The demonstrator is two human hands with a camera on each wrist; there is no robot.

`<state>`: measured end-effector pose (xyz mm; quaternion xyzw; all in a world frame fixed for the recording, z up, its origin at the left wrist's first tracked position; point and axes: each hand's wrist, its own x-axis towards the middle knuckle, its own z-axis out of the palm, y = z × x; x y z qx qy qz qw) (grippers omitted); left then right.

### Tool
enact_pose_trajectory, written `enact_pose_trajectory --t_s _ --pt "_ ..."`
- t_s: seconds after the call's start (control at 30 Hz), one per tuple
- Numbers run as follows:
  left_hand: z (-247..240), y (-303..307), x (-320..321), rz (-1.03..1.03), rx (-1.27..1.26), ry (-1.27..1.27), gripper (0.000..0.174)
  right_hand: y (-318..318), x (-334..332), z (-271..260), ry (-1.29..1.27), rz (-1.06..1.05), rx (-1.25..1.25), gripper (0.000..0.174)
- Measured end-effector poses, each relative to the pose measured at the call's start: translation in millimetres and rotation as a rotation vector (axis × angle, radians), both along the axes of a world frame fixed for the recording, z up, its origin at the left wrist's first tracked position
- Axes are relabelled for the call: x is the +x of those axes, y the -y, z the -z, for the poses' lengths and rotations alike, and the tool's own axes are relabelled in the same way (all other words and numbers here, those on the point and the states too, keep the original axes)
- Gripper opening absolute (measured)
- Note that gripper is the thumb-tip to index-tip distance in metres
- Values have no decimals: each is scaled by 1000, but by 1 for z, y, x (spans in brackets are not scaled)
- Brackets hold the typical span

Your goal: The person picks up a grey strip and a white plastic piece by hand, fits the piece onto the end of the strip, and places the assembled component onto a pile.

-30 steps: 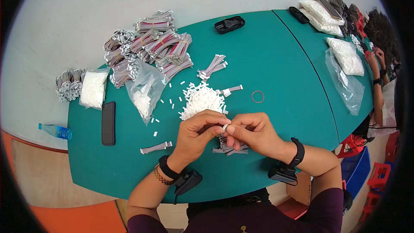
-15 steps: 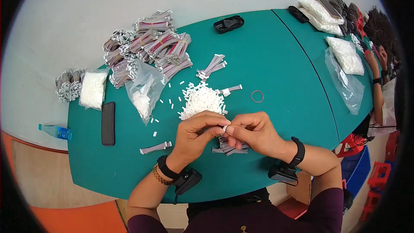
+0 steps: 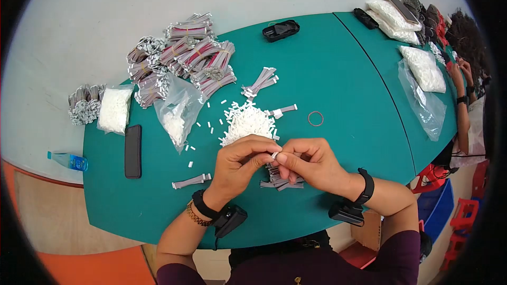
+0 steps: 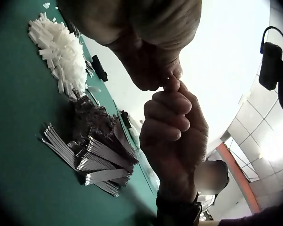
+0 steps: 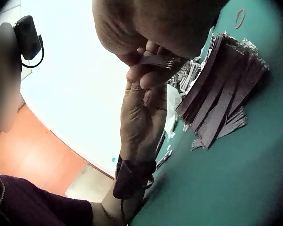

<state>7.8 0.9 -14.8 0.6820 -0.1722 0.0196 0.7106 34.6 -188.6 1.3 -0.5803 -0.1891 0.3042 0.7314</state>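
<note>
Over the front of the green table both hands meet fingertip to fingertip. My left hand (image 3: 236,166) pinches a small white connector (image 3: 274,155) between thumb and forefinger. Thumb and fingers of my right hand (image 3: 316,166) grip a short grey ribbon cable (image 5: 156,61), its bare wire ends showing in the right wrist view. The fingertips hide where cable and connector come together. Below the hands lies a stack of grey ribbon cables (image 4: 101,162), partly covered in the head view. Just beyond them is a heap of loose white connectors (image 3: 247,124).
Ribbon cables with white ends lie left (image 3: 191,180) and behind the heap (image 3: 260,82). Bundled cables (image 3: 198,53), an opened plastic bag (image 3: 177,113), a full bag (image 3: 114,108) and a phone (image 3: 133,150) sit left. A rubber band (image 3: 315,119) lies right; another person's hands (image 3: 458,76) work far right.
Both hands stay in nearly the same place, fingertips together. The white connector between them has shifted and tilted slightly. Nothing on the table has moved.
</note>
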Motion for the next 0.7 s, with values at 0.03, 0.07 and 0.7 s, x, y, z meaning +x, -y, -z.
enact_pose_trajectory --t_s 0.03,0.07,0.7 --pt "0 0 0 -3 -7 -2 16 0 0 0 -7 2 15 20" --pt "1 0 -1 -5 -13 -4 16 0 -1 1 -14 3 30 21" --pt "-2 2 -1 -66 199 133 18 1 -3 5 3 80 -40 21"
